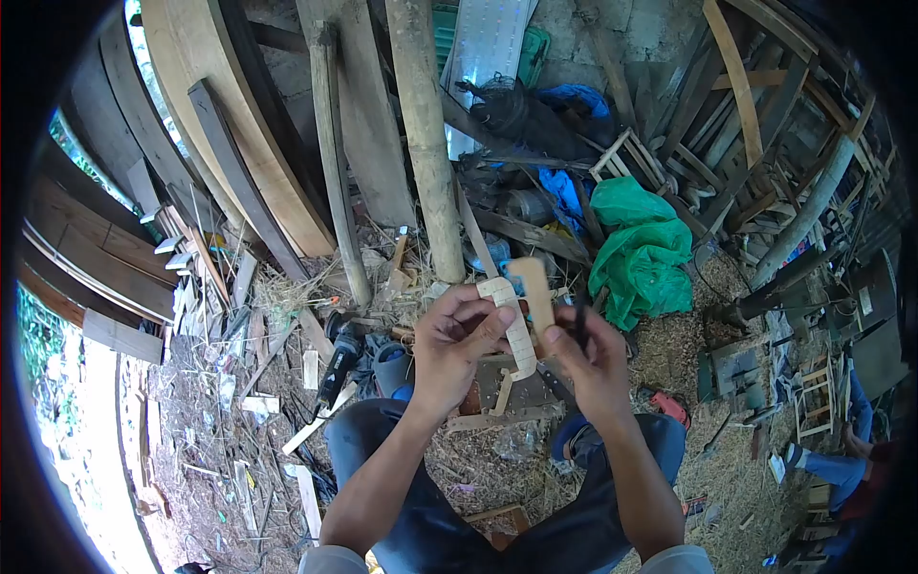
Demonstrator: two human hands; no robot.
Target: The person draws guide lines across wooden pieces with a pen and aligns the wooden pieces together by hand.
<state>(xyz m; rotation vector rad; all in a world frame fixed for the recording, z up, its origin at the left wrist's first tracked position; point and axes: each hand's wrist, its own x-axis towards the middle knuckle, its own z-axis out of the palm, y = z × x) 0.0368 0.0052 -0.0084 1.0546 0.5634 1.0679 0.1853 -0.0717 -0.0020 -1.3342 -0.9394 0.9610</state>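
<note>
My left hand (461, 346) is closed on a small pale wooden piece (519, 337) with rounded ends and thin lines marked across it. Close beside it, my right hand (593, 356) grips a smooth, flat wooden piece (536, 292) with a rounded top, held upright between thumb and fingers. A slim dark object (580, 311) stands up among the right fingers; blur hides what kind it is. The two wooden pieces are side by side, and I cannot tell whether they touch. Below the hands, a low wooden block (502, 413) sits between my knees.
An angle grinder (341, 358) lies left of my knees, and a red tool (671, 408) lies to the right. Planks (253, 124) and a post (427, 143) stand ahead, near a green plastic sheet (643, 244). Another person's leg (830, 467) shows far right. Shavings and offcuts litter the ground.
</note>
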